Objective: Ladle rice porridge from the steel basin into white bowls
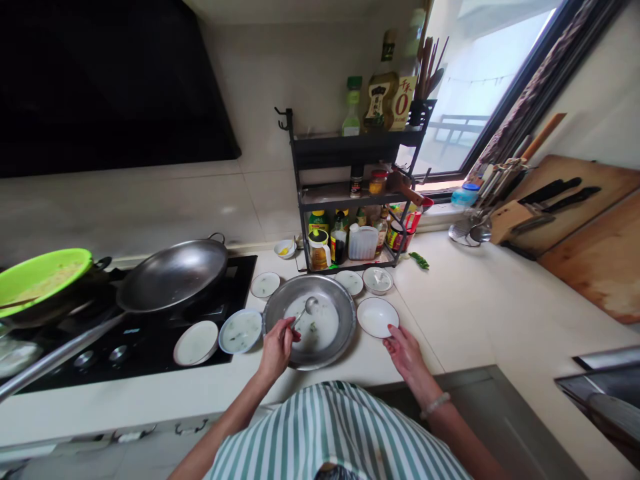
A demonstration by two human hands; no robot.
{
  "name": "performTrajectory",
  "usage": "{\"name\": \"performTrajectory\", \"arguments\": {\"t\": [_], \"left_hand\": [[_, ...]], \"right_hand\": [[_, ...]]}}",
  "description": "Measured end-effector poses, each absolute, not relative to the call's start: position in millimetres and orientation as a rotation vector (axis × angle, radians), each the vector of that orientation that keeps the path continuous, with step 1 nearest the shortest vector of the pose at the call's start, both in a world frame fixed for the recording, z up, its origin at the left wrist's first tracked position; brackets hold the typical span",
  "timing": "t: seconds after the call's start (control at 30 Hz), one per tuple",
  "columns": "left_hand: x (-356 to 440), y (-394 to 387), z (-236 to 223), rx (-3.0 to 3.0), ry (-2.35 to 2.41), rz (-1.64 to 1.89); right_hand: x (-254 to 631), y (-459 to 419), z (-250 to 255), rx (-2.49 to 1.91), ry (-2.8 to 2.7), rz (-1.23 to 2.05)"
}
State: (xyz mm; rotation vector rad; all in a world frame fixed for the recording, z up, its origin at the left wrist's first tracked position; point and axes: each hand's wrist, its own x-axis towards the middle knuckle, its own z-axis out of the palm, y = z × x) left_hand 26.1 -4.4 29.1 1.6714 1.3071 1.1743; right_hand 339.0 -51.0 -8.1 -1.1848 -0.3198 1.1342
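My left hand [280,343] is closed around the handle of a metal spoon [311,305], whose bowl is over the big steel basin [345,300]. Whitish liquid with green bits [323,327] covers the basin's bottom. On the right, my right hand [404,350] pinches the near rim of a small white bowl [376,316], which looks empty. Left of the basin stand a light blue bowl [241,331] and a white bowl [196,343], both holding pale liquid. Behind it are more small bowls: one at the left [265,285], one in the middle [350,283] and a glass-like one [379,280].
A wok [175,273] sits on the black stove [150,340], beside a green colander [45,280]. A dark rack [345,200] of bottles and jars rises behind the basin. Knives in a block [520,217] and cutting boards [595,260] stand at the right wall. A sauce dish [285,249] is near the rack.
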Motion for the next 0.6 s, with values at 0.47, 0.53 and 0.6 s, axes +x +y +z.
{"name": "performTrajectory", "arguments": {"t": [0.47, 0.53, 0.6], "left_hand": [[24.9, 4.7, 32.7, 0.848, 1.335, 1.303], [24.0, 4.6, 35.7, 0.834, 1.332, 1.313], [23.4, 4.2, 38.4, 0.825, 1.334, 1.32]], "right_hand": [[345.2, -53.1, -9.7, -1.181, -0.285, 1.113], [345.4, -53.8, -10.1, -1.178, -0.288, 1.121], [344.9, -54.5, -10.4, -1.17, -0.283, 1.129]]}}
